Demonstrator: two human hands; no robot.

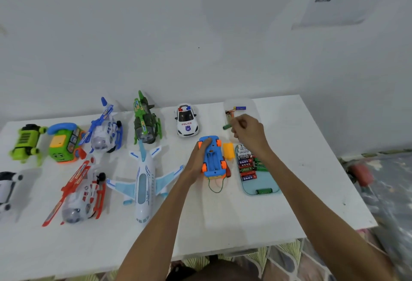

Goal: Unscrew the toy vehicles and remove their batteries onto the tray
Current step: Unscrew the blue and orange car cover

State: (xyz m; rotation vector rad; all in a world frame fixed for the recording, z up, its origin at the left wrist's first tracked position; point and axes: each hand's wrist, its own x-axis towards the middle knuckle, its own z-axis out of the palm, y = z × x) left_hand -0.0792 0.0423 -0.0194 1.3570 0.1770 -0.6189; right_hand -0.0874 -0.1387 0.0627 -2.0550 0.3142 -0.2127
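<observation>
Batteries [247,165] fill the tray [263,186] at lower right; left of it the left hand [197,160] clasps an upturned blue car [213,158] — bay apparently empty. Beyond, the right hand [247,132] curls closed, contents unclear — likely reaching for the green tool [227,127].

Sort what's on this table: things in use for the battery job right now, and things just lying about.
In use: blue toy car upside down under left hand; yellow cover; tray of batteries; right hand.

Lying about: police car, airplane, red helicopter, green helicopter.
</observation>
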